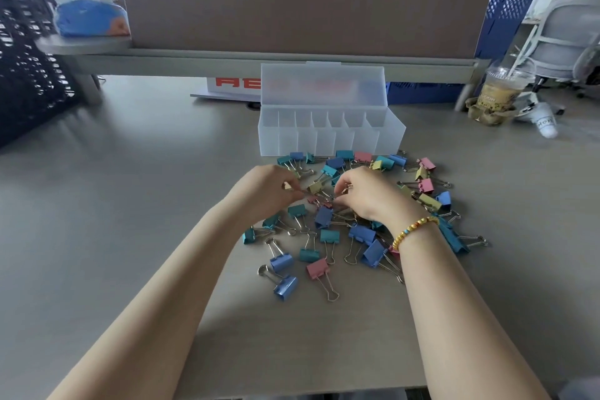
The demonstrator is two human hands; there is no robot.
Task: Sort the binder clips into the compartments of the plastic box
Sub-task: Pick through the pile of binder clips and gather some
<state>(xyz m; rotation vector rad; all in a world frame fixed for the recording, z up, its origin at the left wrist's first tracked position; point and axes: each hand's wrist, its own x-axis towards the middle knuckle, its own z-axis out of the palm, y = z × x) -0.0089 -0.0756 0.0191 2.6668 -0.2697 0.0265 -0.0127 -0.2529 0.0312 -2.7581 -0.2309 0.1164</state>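
**A:** Where are the binder clips (328, 230)?

**B:** Scattered in blue, teal, pink and yellow on the grey desk (130, 172), just in front of the plastic box (331, 136); its lid stands open, its row of compartments looks empty.

**A:** And the hands?

**B:** Close together over the pile's middle; the left hand (266, 191) pinches a small yellowish clip (287, 186); the right hand (363, 193), beaded bracelet (415, 230) on its wrist, curls round something I cannot make out.

**A:** So sorting has barely begun?

**B:** It seems so; next, carry one colour to one compartment.

**A:** Around them?

**B:** A brown partition (305, 0) behind; an iced drink cup (501, 91) and office chair (565, 39) to the right.
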